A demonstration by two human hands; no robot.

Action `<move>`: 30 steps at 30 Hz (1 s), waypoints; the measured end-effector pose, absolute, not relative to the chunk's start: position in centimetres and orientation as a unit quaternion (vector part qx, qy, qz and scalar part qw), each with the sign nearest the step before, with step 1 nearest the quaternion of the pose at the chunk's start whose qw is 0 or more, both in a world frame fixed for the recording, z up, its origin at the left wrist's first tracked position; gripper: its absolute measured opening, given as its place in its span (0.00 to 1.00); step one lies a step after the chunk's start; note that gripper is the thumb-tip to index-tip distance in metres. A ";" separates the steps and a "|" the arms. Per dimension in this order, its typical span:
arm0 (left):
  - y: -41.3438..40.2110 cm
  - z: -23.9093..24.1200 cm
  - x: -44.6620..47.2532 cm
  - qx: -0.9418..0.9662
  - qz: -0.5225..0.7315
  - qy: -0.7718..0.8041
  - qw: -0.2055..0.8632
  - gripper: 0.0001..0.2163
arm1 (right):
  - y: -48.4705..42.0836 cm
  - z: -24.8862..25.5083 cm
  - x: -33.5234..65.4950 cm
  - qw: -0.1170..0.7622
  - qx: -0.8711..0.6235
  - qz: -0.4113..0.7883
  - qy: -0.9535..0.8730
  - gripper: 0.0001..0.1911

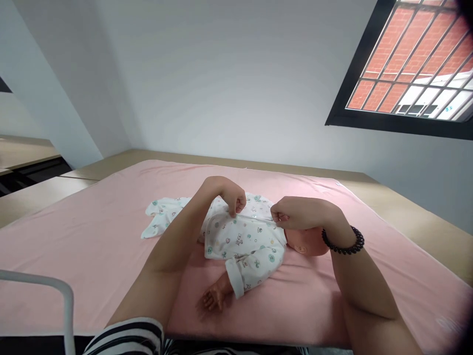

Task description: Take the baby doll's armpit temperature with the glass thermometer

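You have a pink sheet (pixel 92 236) spread flat over the bed, reaching close to its edges. A tan wooden ledge (pixel 406 202) runs around the bed against the plain white wall (pixel 229 84). At your upper right sits a black-framed window with metal bars (pixel 417 64), and through it you see a red brick wall. At your lower left, a white metal rail (pixel 55 288) bends down past the bed's near edge.
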State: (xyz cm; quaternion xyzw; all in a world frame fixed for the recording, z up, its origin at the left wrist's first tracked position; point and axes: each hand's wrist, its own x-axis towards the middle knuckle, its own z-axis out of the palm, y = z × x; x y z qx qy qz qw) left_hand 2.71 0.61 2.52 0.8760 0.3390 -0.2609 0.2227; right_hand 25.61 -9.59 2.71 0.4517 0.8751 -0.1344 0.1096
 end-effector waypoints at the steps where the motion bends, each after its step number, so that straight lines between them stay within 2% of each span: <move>1: 1.0 2.3 2.6 0.877 -0.263 0.327 0.234 0.10 | -9.6 2.7 25.6 0.112 0.455 -0.135 0.873 0.04; 6: 2.1 1.8 2.2 0.880 -0.278 0.272 0.271 0.11 | -9.5 2.5 25.3 0.120 0.465 -0.139 0.866 0.04; 11: 1.9 1.8 2.6 0.887 -0.262 0.295 0.240 0.10 | -9.3 2.4 25.1 0.137 0.466 -0.126 0.865 0.07; 19: 0.8 1.8 3.3 0.893 -0.217 0.337 0.204 0.08 | -9.1 2.1 25.2 0.133 0.466 -0.124 0.866 0.05; 24: -0.3 1.9 4.6 0.872 -0.259 0.386 0.149 0.08 | -9.4 2.4 24.9 0.136 0.475 -0.125 0.860 0.05; 30: -1.2 1.8 6.0 0.845 -0.323 0.399 0.154 0.09 | -9.6 2.5 24.7 0.140 0.474 -0.126 0.860 0.08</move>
